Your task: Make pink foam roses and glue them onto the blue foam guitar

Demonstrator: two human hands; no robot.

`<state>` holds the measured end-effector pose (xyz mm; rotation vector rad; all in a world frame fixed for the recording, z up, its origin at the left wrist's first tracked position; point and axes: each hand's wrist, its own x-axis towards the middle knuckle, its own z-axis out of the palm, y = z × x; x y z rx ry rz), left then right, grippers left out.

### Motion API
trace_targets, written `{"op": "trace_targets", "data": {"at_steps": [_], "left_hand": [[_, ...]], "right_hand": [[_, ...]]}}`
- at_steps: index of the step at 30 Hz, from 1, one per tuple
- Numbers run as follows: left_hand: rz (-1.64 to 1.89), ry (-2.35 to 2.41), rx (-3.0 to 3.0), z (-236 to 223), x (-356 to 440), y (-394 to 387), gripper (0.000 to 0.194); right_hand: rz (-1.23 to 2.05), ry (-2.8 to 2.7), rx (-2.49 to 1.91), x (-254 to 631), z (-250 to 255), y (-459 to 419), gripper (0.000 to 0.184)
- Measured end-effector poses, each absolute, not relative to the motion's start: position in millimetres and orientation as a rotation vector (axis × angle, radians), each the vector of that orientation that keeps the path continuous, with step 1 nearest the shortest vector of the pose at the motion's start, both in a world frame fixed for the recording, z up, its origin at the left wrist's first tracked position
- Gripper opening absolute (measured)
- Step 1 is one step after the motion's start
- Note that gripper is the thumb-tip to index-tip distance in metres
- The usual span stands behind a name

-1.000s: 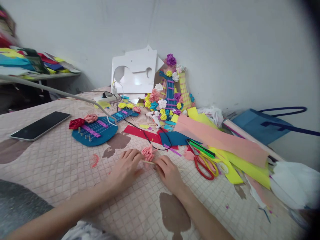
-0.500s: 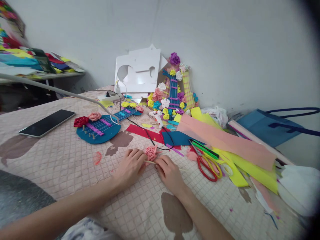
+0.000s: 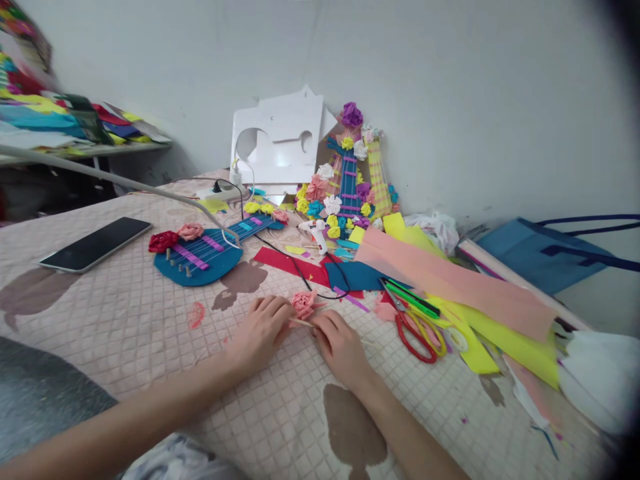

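Observation:
Both my hands are closed on a thin wooden stick [image 3: 303,323] just above the tablecloth. My left hand [image 3: 267,328] grips it at one side with bent fingers. Pinched around it farther along is my right hand [image 3: 341,345], and the stick's pale end pokes out beyond that hand. A pink crepe-paper rose [image 3: 303,304] sits right behind the stick, between my hands; whether my fingertips touch it, I cannot tell. A blue paper guitar [image 3: 220,252] with red and pink roses lies beyond my left hand.
Scissors [image 3: 417,340], a green cutter [image 3: 413,300] and yellow and pink paper [image 3: 450,283] lie to the right. Behind stand a white glue gun [image 3: 315,235] with its cord and flower-decked guitars [image 3: 349,180]. A tablet [image 3: 97,245] and a lamp's bent arm [image 3: 125,180] are on the left.
My hands stay almost in place, still gripping the stick. The pink rose looks slightly turned between them. The whole view has shifted a little.

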<state>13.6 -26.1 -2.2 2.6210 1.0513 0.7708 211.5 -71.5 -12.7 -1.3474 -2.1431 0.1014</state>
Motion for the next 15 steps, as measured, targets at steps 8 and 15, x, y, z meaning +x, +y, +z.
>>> {"op": "trace_targets", "data": {"at_steps": [8,15], "left_hand": [[0.823,1.032,2.553,-9.9,11.4,-22.2,0.013],[0.829,1.043,2.525,-9.5,9.8,-22.0,0.014]], "right_hand": [[0.104,-2.151,-1.34,208.4,-12.2,-73.1,0.023],[0.11,-2.158,-1.388,201.2,-7.1,-75.5,0.022]]}}
